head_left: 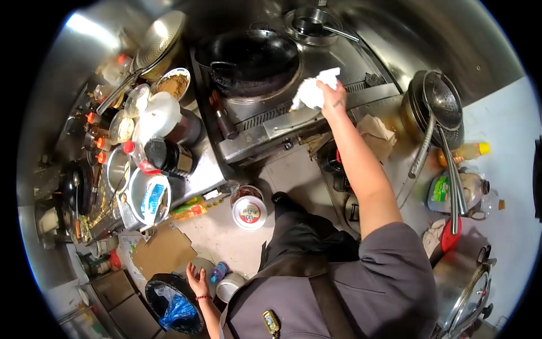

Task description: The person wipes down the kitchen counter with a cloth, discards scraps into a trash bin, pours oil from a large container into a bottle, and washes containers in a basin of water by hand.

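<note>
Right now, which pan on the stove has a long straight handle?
The small pan at the right; the large black wok beside it has loop handles instead.

Grey short-sleeved shirt, dark apron, red beaded bracelet.

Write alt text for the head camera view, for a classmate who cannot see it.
A person's right hand holds a white cloth at the front of a steel stove, near a large black wok. The left hand is empty, near a black bin. Bowls and bottles crowd the counter on the left.
</note>
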The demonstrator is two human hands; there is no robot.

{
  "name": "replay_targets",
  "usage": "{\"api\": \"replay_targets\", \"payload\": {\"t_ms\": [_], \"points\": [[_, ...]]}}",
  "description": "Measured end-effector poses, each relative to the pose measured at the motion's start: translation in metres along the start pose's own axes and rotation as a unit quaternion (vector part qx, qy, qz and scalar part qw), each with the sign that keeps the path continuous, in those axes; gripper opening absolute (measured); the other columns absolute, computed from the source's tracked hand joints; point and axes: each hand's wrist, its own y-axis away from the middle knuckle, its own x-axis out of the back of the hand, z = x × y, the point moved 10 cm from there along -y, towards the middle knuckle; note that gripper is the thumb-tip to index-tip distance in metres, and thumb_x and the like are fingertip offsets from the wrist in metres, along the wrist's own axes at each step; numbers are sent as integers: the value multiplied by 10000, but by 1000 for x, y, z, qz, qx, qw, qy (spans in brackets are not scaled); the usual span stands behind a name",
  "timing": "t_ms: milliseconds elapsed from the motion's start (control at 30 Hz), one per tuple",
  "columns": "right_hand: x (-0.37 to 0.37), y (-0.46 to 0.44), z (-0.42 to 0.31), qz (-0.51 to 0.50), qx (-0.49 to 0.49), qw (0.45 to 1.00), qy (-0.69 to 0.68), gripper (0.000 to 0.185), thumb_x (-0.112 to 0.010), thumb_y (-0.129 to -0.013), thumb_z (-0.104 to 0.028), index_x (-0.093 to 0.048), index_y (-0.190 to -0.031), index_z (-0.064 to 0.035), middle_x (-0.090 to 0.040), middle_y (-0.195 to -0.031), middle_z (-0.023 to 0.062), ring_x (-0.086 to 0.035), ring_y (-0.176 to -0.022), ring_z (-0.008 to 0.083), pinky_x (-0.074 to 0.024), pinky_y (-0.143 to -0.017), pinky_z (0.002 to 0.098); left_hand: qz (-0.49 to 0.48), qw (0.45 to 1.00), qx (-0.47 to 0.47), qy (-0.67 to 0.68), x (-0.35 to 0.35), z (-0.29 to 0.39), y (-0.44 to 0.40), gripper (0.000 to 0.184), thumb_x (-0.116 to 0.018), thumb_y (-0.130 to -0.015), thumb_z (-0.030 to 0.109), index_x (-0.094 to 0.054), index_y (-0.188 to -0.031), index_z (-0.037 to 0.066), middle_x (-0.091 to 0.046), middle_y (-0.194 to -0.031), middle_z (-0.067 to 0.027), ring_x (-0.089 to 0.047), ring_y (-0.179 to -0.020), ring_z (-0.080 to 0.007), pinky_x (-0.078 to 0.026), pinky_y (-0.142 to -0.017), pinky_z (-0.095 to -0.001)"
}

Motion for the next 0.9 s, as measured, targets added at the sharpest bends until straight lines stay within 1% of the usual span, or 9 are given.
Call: {"api": "replay_targets", "payload": {"t_ms": [100, 167, 267, 333, 400, 467, 567, 700, 900], "points": [[0, 10, 0, 17, -14, 998, -57, 366, -753, -690, -1, -563, -1002, 16, -630, -898, 94, -622, -765, 193, -508, -668, 313, 43, 998, 43, 14, 9, -43, 70, 568, -605, -814, -22, -371, -1327, 45, -461, -1272, -169, -489, -1117, -252, -434, -907, -339], [18, 32, -17, 12, 6, 997, -71, 391, -759, -693, -9, -553, -1024, 15, -630, -931, 101, -624, -795, 200, -515, -678, 325, 1, 999, 21, -44, 25, -204, 104, 595, -655, -775, 9, -382, -1304, 20, -500, -1206, -127, -501, -1061, -242, -451, -878, -356], [93, 81, -67, 125, 145, 976, 105, 410, -762, -650, -16, -564, -1009, -27, -619, -953, 100, -607, -810, 198, -515, -711, 324, -69, 960, 184, -200, 4, -283, 188, 568, -657, -772, 99, -415, -1279, 14, -511, -1207, -145, -506, -1078, -241, -449, -893, -350], [106, 141, -139, 188, 308, 768, 529, 465, -765, -537, -26, -585, -966, -35, -599, -931, 98, -580, -877, 271, -478, -786, 383, -105, 934, 259, -222, -3, -302, 233, 560, -658, -770, 159, -436, -1262, 10, -518, -1208, -156, -510, -1089, -241, -449, -903, -347], [150, 146, -149, 136, 496, 623, 589, 411, -749, -604, -147, -583, -969, -55, -577, -987, 118, -536, -953, 327, -418, -864, 424, -115, 921, 301, -218, -3, -313, 271, 560, -659, -768, 220, -458, -1246, 7, -526, -1209, -168, -514, -1101, -241, -448, -912, -343], [173, 149, -165, 162, 392, 729, 538, 235, -630, -766, -177, -606, -979, -80, -609, -1005, 132, -568, -930, 300, -447, -841, 415, -115, 916, 311, -227, -10, -325, 299, 569, -660, -766, 280, -479, -1229, 3, -533, -1210, -179, -518, -1112, -241, -447, -922, -339], [182, 92, -113, 86, 362, 702, 607, 321, -657, -747, -184, -592, -1036, -60, -607, -1055, 158, -575, -972, 308, -455, -853, 412, -46, 925, 317, -202, -26, -294, 305, 597, -662, -763, 371, -511, -1204, -3, -545, -1211, -197, -523, -1129, -241, -445, -937, -333], [126, 123, -82, 22, 353, 666, 657, 339, -653, -744, -174, -582, -1050, -49, -599, -1067, 165, -569, -984, 313, -450, -860, 414, 168, 971, 167, 36, 5, -188, 231, 459, -661, -776, 158, -519, -1197, 45, -583, -1157, -187, -578, -1052, -258, -467, -896, -355], [1, 173, 5, -149, 388, 648, 638, 362, -648, -739, -162, -569, -1068, -35, -589, -1083, 173, -561, -998, 320, -444, -870, 417, 143, 973, 120, 139, -27, -119, 233, 425, -639, -798, 137, -507, -1193, 51, -597, -1093, -152, -616, -919, -189, -487, -825, -312]]}}
